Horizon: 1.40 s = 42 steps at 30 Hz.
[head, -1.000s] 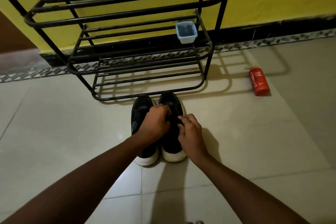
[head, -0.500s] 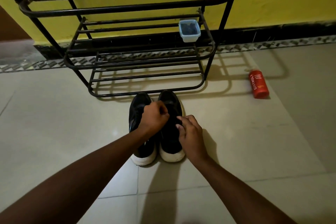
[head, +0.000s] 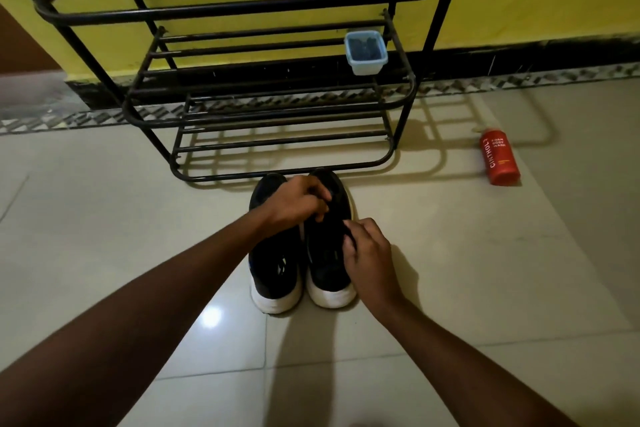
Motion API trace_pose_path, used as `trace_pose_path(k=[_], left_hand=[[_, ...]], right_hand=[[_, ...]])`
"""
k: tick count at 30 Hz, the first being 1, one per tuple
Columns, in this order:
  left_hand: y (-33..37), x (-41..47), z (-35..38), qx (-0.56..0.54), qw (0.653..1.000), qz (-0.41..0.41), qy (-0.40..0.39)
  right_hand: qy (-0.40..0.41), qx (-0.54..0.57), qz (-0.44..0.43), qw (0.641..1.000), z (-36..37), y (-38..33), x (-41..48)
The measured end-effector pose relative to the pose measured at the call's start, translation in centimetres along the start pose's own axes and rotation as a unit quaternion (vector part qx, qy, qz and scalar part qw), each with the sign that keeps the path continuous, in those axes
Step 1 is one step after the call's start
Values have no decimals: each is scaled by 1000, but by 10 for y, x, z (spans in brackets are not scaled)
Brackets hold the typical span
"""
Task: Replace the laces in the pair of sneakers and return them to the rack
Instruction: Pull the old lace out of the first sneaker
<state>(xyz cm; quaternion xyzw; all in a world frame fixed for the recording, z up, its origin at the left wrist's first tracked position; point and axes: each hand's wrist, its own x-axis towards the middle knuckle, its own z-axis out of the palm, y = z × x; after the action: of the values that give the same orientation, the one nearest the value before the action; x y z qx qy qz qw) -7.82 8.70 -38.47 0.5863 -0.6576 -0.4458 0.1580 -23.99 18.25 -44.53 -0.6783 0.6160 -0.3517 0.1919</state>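
Two black sneakers with white soles stand side by side on the tiled floor, toes toward the rack: the left sneaker (head: 273, 274) and the right sneaker (head: 329, 263). My left hand (head: 298, 201) reaches across and pinches the black lace near the right sneaker's toe end. On the same shoe, my right hand (head: 369, 253) pinches the lace at the right side of the tongue. The lace itself is dark and hard to make out against the shoe. The black metal shoe rack (head: 277, 170) stands just beyond the toes.
A small blue-rimmed plastic box (head: 365, 52) sits on the rack's middle shelf at the right. A red bottle (head: 498, 161) lies on the floor to the right. Behind the rack is a yellow wall with a black skirting.
My left hand has moved forward along the right sneaker toward the toe. My right hand stays at the shoe's right side. The view has tilted slightly, so the rack appears lower.
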Motion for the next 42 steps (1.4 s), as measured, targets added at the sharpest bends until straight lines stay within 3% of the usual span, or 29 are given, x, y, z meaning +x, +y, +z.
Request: trace_pose_path(k=[4,6,7,10,12,15,17,19,21,22,23,24,26,28,29,31,36,38,40,42], left_hand=[[1,-1,-2,210,976,58,13],[2,0,6,241,968,65,34],[2,1,10,214,973,56,58],[5,-4,18,-29,991,-12,129],[5,-6,15,-77,989,-15,126],[0,-4,3,195,977,55,65],[-2,-3,-2,233,969,66,56],[-1,-5,1,132,981,96,105],[5,-10,1,-90,982,88,142],[9,-11,-1,-231,963,64,125],[11,-12,-4,-302,946,47,105],[12,-14,-6,-292,950,57,95],[9,-13,-12,-32,988,136,66],[6,-13,-17,260,947,189,-1],[6,-12,-18,332,924,185,-38],[3,-12,-16,336,928,155,-54],[1,-12,-8,313,937,153,27],[2,-13,-8,249,954,146,84],[7,-21,-12,-54,990,109,74],[12,-27,-14,-323,943,75,28]], right_hand=[[-8,-8,7,1000,0,-5,-2],[-13,-21,12,1000,1,-7,-1],[-13,-28,15,999,1,-7,-1],[-13,-18,31,999,-1,-4,-5],[-11,4,56,998,0,1,-8],[-19,10,69,997,0,-1,-7],[-22,-4,44,999,1,-6,-7],[-13,-26,16,999,4,-7,-7],[9,-33,11,999,7,-4,-7],[16,-36,7,999,8,-3,-8],[15,-42,2,999,9,-2,-8],[11,-48,-1,999,9,-2,-9],[-4,-53,0,999,8,-1,-8],[-3,-60,-3,998,8,-1,-8],[-2,-62,-6,998,9,-1,-8],[1,-64,-11,998,10,-2,-8],[8,-64,-16,998,11,-1,-8],[11,-55,-12,998,10,-1,-9],[13,-44,-11,999,9,0,-9],[17,-34,-8,999,8,0,-9]])
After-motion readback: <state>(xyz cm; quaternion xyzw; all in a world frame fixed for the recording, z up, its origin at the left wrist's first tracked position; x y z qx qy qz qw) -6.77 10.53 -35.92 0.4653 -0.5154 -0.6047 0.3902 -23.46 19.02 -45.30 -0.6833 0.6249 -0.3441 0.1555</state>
